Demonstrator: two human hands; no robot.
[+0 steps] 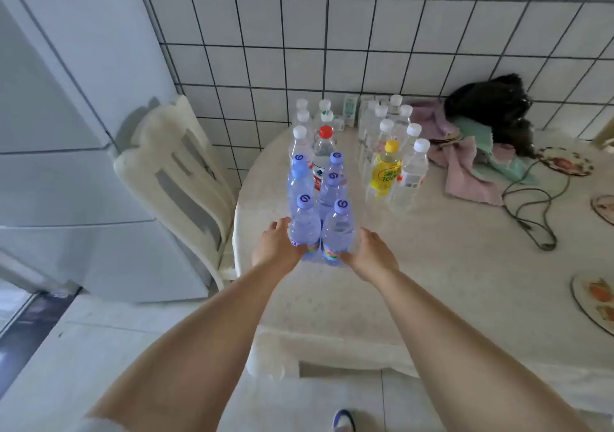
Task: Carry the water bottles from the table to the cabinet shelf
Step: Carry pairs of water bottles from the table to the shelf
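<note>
Two rows of water bottles stand on the round white table (432, 265). The nearer row has purple caps. My left hand (277, 244) grips the front-left purple-capped bottle (304, 224), fingers on its left side and thumb across its front. My right hand (372, 254) is beside the front-right purple-capped bottle (337, 232); its thumb touches the label low down and its fingers are spread just off the right side. Behind stand a red-capped bottle (324, 152), a yellow drink bottle (385, 170) and several clear white-capped bottles (410, 172).
A white chair (176, 172) stands against the table's left edge, with tall white cabinet fronts (66, 165) beyond it. Crumpled cloths (471, 169), a dark bundle (491, 102), a cable (531, 212) and patterned plates (591, 298) lie to the right. A tiled wall is behind.
</note>
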